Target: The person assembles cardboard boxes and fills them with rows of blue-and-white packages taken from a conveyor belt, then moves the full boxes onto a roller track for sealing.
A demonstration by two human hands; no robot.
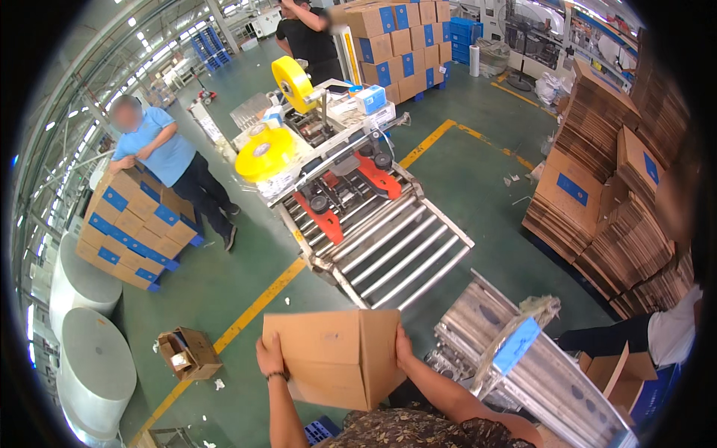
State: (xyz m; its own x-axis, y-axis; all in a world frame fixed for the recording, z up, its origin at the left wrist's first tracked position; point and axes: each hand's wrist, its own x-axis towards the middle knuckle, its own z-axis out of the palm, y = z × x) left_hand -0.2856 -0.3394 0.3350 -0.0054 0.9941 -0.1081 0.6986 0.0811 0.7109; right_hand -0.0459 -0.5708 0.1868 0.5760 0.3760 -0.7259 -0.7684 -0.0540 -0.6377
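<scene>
Left hand (271, 357) and right hand (404, 348) totally have the carton (321, 358) gripped endwise, crosswise, this side of the rollers (407, 257).

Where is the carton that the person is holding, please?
In the head view, the carton is at lower centre, between the left hand and right hand, on the near side of the roller conveyor.

left hand (272, 355) and right hand (404, 348) both out front, spread apart at about equal height, gripping inward, fingers pointing up, left forearm (285, 418) near vertical, dark band (278, 375) on wrist, right forearm (448, 394) slanting in from lower right
</scene>
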